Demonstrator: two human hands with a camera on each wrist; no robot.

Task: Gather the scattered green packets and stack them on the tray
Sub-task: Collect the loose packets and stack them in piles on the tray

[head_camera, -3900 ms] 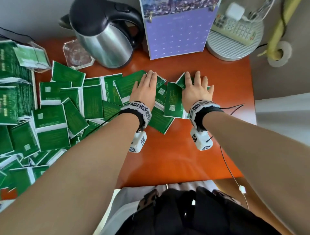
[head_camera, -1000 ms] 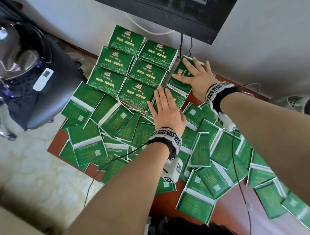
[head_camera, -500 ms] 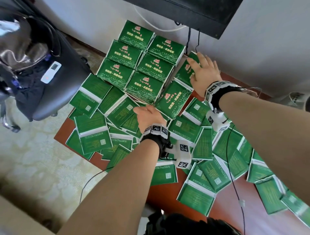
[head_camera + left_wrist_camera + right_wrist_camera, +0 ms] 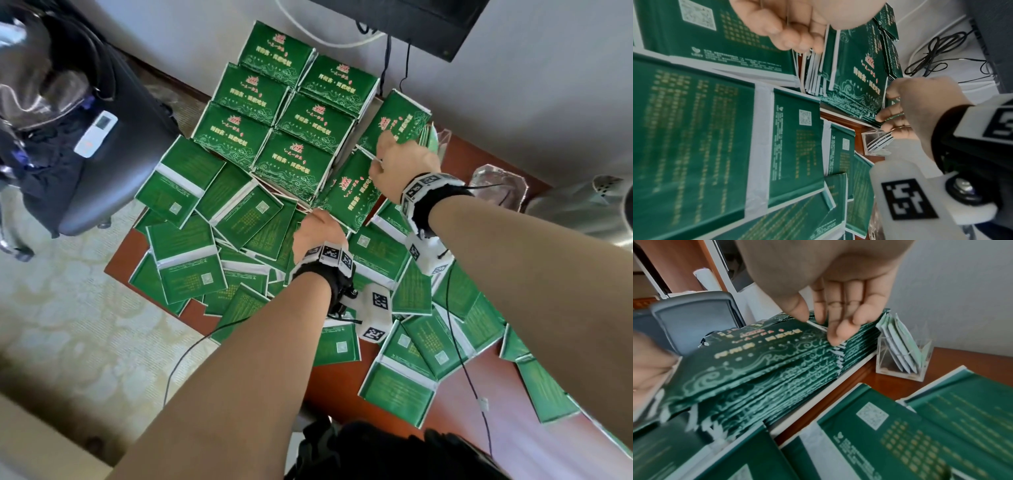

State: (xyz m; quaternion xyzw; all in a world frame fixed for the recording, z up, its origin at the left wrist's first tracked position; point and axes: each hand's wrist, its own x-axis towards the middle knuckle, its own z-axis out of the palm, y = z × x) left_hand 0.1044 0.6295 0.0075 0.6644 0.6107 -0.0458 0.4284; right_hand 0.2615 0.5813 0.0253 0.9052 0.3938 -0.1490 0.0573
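Two bare hands work at the pile near the middle of the head view. The right hand (image 4: 400, 164) pinches the white edge of a green packet (image 4: 356, 192) between thumb and fingers (image 4: 835, 331), atop a stack (image 4: 777, 369) of face-up packets. The left hand (image 4: 317, 234), fingers curled, grips the lower corner of that same bundle. Six neat stacks (image 4: 281, 113) sit in a block at upper centre; the tray under them is barely visible, a white rim (image 4: 818, 395) showing in the right wrist view. Scattered packets (image 4: 191, 253) lie face-down across the reddish-brown counter (image 4: 387, 407), overlapping, from centre left to lower right. A clear acrylic holder (image 4: 904, 355) of pale sachets stands just beside the stack.
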